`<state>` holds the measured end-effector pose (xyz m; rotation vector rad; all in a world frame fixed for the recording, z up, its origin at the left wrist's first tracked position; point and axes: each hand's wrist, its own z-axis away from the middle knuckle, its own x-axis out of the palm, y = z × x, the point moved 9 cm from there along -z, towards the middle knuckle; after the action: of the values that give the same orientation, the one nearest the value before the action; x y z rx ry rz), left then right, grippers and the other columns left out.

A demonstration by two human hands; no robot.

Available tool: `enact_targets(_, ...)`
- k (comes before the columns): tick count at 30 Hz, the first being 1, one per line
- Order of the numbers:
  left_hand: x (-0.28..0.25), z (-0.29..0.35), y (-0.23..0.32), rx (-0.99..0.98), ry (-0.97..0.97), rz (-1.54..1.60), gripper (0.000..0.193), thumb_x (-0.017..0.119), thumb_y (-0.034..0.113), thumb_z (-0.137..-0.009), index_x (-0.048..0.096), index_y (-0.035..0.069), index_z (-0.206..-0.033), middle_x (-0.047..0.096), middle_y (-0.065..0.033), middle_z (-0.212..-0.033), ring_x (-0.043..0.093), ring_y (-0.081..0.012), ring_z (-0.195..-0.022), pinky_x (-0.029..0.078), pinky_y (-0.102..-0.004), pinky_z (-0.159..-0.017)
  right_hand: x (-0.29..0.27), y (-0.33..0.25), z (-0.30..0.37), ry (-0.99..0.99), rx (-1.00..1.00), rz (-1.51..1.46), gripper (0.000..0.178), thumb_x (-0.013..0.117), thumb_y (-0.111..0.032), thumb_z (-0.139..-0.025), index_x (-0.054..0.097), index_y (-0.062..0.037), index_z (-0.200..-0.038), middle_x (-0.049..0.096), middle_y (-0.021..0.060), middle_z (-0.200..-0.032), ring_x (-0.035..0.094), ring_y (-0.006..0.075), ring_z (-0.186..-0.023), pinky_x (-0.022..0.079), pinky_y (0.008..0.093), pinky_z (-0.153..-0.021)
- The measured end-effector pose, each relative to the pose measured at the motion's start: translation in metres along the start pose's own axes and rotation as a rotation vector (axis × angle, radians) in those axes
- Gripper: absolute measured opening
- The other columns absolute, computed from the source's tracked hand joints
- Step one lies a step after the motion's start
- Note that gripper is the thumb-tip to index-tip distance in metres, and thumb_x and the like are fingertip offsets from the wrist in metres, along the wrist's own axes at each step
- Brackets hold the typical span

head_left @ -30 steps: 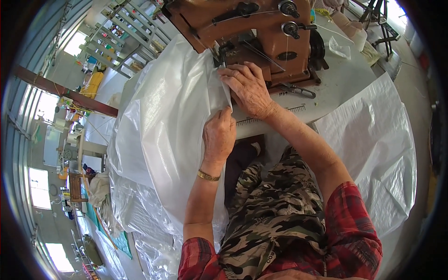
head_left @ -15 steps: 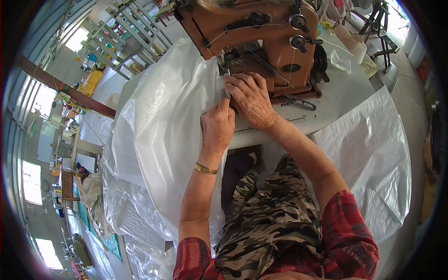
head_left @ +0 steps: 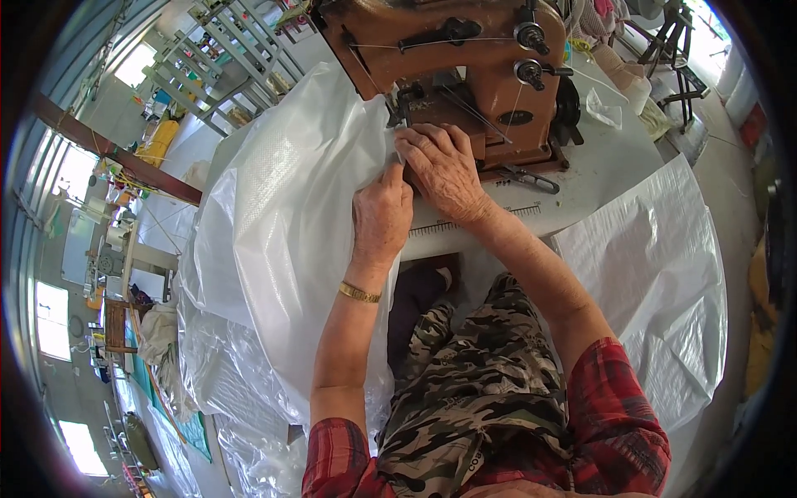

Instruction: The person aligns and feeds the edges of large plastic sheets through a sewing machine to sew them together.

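Observation:
A brown sewing machine point(head_left: 498, 91) stands on a pale table at the top centre. A large white woven plastic sheet point(head_left: 290, 207) drapes over the table's left side, its edge running up to the machine's needle area. My left hand point(head_left: 382, 209) is closed on that edge, just in front of the needle area. Close beside it, my right hand point(head_left: 444, 170) bends its fingers over the same edge, right below the presser foot. The fingertips of both hands and the pinched edge are partly hidden.
Another white plastic sheet point(head_left: 656, 274) hangs over the table's right front. A printed ruler scale point(head_left: 473, 220) runs along the table's front edge. A metal guide point(head_left: 531, 178) lies by the machine base. A brown beam point(head_left: 116, 153) slants in at the left; metal racks point(head_left: 232, 66) stand beyond.
Both hands have shifted very slightly left in the picture, still at the sheet's edge. The whole view has moved a little as well.

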<state>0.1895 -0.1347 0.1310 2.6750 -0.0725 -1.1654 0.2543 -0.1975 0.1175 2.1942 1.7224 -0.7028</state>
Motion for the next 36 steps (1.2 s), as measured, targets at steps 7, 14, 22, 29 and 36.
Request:
enact_targets(7,-0.001,-0.005,0.000,0.012,0.021,0.008,0.014,0.058,-0.004,-0.080,0.060,-0.001,-0.093,0.059,-0.0192,-0.067,0.060,-0.0376,-0.060,0.049,-0.0451,-0.055,0.005,0.003,0.001,-0.021,0.017,0.020,0.047,0.064,-0.019,-0.080,0.053,-0.0096,-0.125,0.055,0.0023,-0.131,0.049,0.0227,-0.121,0.031,0.0429,-0.105)
enact_targets(14,-0.002,-0.006,0.001,0.019,0.031,-0.008,0.011,0.058,-0.004,-0.081,0.059,0.001,-0.091,0.057,-0.0200,-0.064,0.060,-0.0384,-0.060,0.047,-0.0460,-0.054,0.003,0.002,0.001,-0.006,0.019,0.012,0.039,0.061,-0.019,-0.083,0.056,-0.0084,-0.120,0.057,0.0029,-0.127,0.049,0.0216,-0.121,0.032,0.0406,-0.106)
enact_targets(22,0.004,-0.003,0.000,0.004,-0.040,-0.098,0.011,0.057,0.000,-0.084,0.058,0.000,-0.095,0.058,-0.0203,-0.066,0.062,-0.0383,-0.064,0.049,-0.0459,-0.057,0.002,0.003,0.001,-0.015,0.019,0.033,0.034,0.060,-0.020,-0.084,0.057,-0.0093,-0.116,0.057,0.0023,-0.126,0.049,0.0208,-0.121,0.032,0.0395,-0.105)
enact_targets(29,0.002,0.014,0.019,-0.030,-0.334,-0.309,0.029,0.062,0.009,-0.088,0.057,0.001,-0.115,0.066,-0.0153,-0.100,0.066,-0.0319,-0.085,0.054,-0.0419,-0.071,-0.001,0.005,0.002,0.017,-0.007,0.010,0.034,0.061,-0.019,-0.083,0.056,-0.0111,-0.116,0.058,0.0017,-0.125,0.049,0.0200,-0.120,0.032,0.0391,-0.104)
enact_targets(36,-0.028,0.100,0.111,0.206,-0.384,0.068,0.036,0.067,0.013,-0.084,0.060,0.003,-0.118,0.063,-0.0110,-0.113,0.063,-0.0254,-0.095,0.053,-0.0368,-0.079,-0.001,0.002,0.003,-0.005,-0.031,-0.003,0.039,0.062,-0.015,-0.082,0.054,-0.0107,-0.120,0.056,0.0014,-0.128,0.048,0.0207,-0.122,0.031,0.0401,-0.105)
